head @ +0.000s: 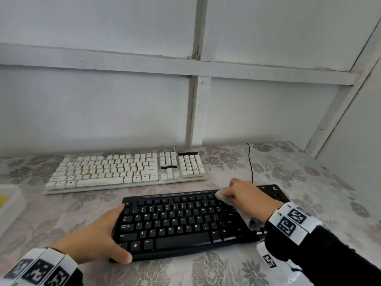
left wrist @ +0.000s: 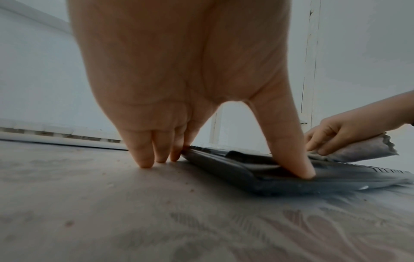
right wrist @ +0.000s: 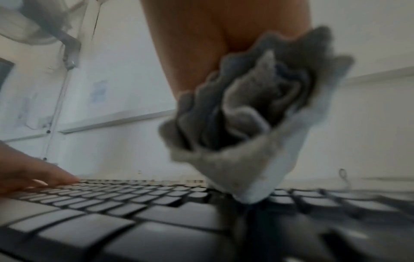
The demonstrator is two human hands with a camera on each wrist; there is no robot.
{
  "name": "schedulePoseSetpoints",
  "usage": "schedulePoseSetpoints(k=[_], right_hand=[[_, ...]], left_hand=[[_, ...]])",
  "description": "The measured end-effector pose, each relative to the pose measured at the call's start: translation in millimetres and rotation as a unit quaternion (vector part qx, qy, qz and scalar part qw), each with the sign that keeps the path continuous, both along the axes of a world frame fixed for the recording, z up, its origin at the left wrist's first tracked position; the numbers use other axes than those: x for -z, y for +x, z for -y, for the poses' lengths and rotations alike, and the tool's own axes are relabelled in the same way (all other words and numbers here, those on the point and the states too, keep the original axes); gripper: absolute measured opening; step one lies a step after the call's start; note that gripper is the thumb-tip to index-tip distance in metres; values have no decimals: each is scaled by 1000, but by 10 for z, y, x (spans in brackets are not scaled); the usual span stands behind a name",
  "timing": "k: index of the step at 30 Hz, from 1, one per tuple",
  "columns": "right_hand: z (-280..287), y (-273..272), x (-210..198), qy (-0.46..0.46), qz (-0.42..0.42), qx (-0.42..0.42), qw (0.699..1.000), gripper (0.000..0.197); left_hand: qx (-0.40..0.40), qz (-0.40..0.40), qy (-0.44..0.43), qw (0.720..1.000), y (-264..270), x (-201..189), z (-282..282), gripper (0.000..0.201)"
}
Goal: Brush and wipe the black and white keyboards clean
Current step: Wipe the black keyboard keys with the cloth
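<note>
We've got the black keyboard (head: 185, 221) low and centre in the head view, flat on the floral tabletop (head: 309, 182). White keyboard (head: 125, 170) sits just behind it, toward the wall, apart from it, with orange-brown specks between several keys.

Left hand (head: 92, 234) is on the black keyboard's left end. The left wrist view shows the thumb (left wrist: 289, 141) pressed down on the near-left corner; fingers (left wrist: 143, 152) run straight down past the far-left edge with their tips on the tabletop. So the left grip is spread, bracing the board across its end rather than wrapping it.

Right hand (head: 247, 201) is over the upper right of the key block, left of the number pad. Its grip is curled round a bunched grey cloth (head: 223, 198). In the right wrist view the cloth (right wrist: 253, 124) hangs crumpled under the palm and its lowest fold touches the keys; that frame is motion-blurred, so we can't tell which keys.

A thin black cable (head: 250, 162) runs from the back of the tabletop down to behind the right hand. A pale tray (head: 10, 201) with something yellow inside sits at the left edge of the frame. Both wrists carry white bands with black square markers.
</note>
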State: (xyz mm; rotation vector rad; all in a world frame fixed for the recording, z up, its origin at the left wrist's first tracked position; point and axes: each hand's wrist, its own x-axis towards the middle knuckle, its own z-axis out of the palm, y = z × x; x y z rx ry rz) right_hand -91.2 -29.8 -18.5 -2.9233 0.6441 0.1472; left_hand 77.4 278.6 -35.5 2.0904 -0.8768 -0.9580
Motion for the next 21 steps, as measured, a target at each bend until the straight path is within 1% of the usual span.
schedulePoseSetpoints(k=[1,3,5,7,9,11,12,15,17,20,21], right_hand=[[93,-61,17,3,12,14,1000,25],[252,-195,10,16,35,53,998,34],[410,-326,-3,8,28,83,996,38],[576,-470,-25,-8,12,126,992,33],[738,-621,-39,-20,16,159,987,33],[806,-697,-79,-28,6,172,985,38],[777,-694,-121,-37,1,173,984,37],[514,-512,-209,-56,27,130,990,30],[167,-266,-280,-16,54,71,996,29],[-501,162,-385,87,74,-30,993,31],[-720,310,-404,104,74,-65,990,31]], left_hand=[[1,1,-2,1000,-14,-16,8,88],[4,-2,2,1000,-32,-40,26,80],[5,1,12,1000,-43,-51,39,75],[3,10,21,1000,-50,-57,35,78],[0,9,30,1000,-64,-92,40,78],[-1,7,43,999,-68,-119,42,77],[-1,2,52,999,-59,-117,39,82],[-1,-15,68,998,-17,-118,2,100],[-6,-25,77,997,11,-114,-37,112],[-7,-34,67,997,15,-140,-51,108],[-3,-31,61,998,11,-145,-45,104]])
